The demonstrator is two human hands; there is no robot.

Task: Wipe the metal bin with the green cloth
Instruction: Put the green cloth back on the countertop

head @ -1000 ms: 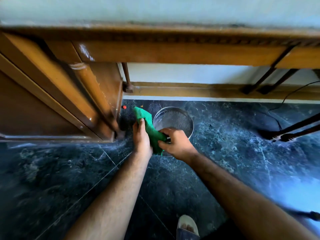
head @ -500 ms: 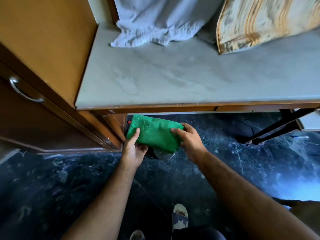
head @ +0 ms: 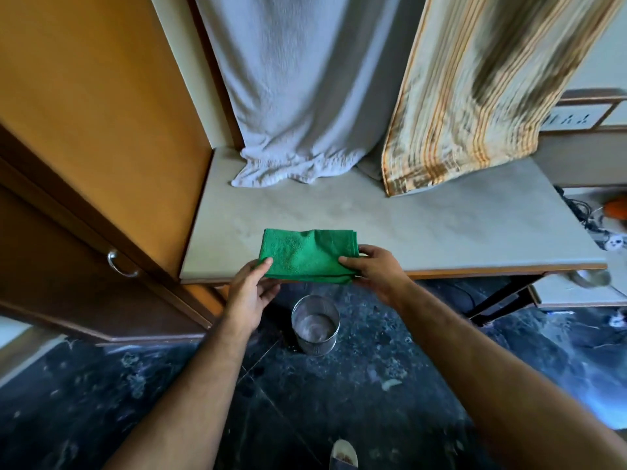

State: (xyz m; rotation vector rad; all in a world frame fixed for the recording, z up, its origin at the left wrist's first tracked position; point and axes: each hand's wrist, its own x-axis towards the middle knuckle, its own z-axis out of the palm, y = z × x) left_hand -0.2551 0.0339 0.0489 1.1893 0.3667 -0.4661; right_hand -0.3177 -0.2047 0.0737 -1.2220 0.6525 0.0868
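Pale tabletop (head: 424, 228), dark marble floor (head: 373, 401), hanging towels (head: 291, 96)

Soft daylight, blurred striped curtain (head: 475, 96), wide-angle warping

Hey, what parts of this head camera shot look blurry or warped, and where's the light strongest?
Head view: the striped curtain is motion-smeared; the green cloth and metal bin stay fairly sharp; wide-angle bending splays the wooden cabinet and forearms; a bright bluish glare sits on the dark floor at right.
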